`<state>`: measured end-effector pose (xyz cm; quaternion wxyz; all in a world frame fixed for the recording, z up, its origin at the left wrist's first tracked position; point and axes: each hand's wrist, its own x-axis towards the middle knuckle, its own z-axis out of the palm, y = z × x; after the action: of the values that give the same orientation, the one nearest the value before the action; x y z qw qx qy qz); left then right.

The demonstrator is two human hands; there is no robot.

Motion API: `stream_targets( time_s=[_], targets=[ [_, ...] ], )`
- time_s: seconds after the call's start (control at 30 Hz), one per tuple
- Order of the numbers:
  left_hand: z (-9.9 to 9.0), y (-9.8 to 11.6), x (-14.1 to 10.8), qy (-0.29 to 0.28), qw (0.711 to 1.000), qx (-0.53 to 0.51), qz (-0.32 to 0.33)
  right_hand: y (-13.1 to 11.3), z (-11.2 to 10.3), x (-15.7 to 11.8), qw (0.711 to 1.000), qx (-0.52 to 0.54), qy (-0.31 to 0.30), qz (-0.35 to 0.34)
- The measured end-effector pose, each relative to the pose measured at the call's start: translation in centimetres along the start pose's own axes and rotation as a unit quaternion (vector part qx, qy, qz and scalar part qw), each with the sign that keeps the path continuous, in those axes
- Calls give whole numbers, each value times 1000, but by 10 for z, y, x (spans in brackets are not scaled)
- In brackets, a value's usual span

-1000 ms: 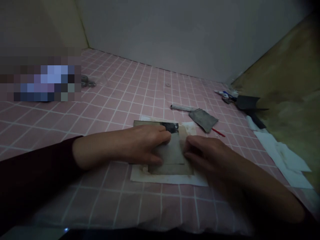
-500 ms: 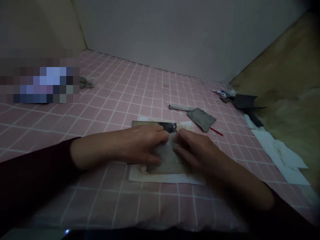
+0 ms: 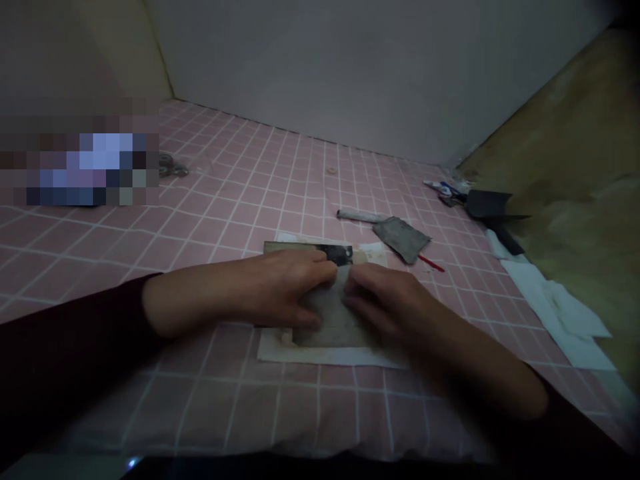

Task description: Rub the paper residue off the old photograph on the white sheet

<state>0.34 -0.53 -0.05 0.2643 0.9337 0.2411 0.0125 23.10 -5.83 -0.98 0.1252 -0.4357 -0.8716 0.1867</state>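
My left hand [image 3: 283, 283] lies over a flat board with a dark end [image 3: 340, 254] and a grey sheet [image 3: 330, 327], thumb and fingers apart, pressing down on them. My right hand [image 3: 385, 297] is at the right side of the grey sheet, its fingers curled together close to the surface; anything between them is hidden. Under the sheet and board lies a white paper [image 3: 335, 357] with brownish stains.
A grey-green cloth-like piece [image 3: 403, 239], a pale tube [image 3: 360, 215] and a red stick [image 3: 431, 263] lie beyond my right hand. Farther right are a black scoop-like object [image 3: 490, 205] and white papers [image 3: 555, 313]. Metal scissors-like items [image 3: 174, 168] lie back left.
My right hand has shifted very slightly, its fingers a little lower on the sheet. My left hand stays in place.
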Motion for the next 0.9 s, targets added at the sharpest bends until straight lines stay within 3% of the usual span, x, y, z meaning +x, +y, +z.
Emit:
stream_targets(
  time_s=[0.13, 0.3, 0.5, 0.67, 0.77, 0.83, 0.9],
  targets=[
    [0, 0, 0, -1, 1000, -2, 12, 2, -6, -4, 998, -3, -56, 35],
    [0, 1, 1, -4, 1000, 2, -6, -2, 5, 4, 999, 16, 31, 11],
    [0, 1, 0, -3, 1000, 1, 8, 2, -4, -5, 998, 7, -53, 37],
    [0, 1, 0, -7, 1000, 2, -9, -3, 6, 2, 999, 1, 39, 8],
    [0, 1, 0, -1, 1000, 1, 1, -1, 2, 0, 1000, -2, -2, -4],
    [0, 0, 0, 1, 1000, 1, 14, 1, -4, -4, 998, -6, -52, 20],
    [0, 0, 1, 0, 1000, 1, 16, 1, -6, -5, 998, -12, -56, 40]
  ],
)
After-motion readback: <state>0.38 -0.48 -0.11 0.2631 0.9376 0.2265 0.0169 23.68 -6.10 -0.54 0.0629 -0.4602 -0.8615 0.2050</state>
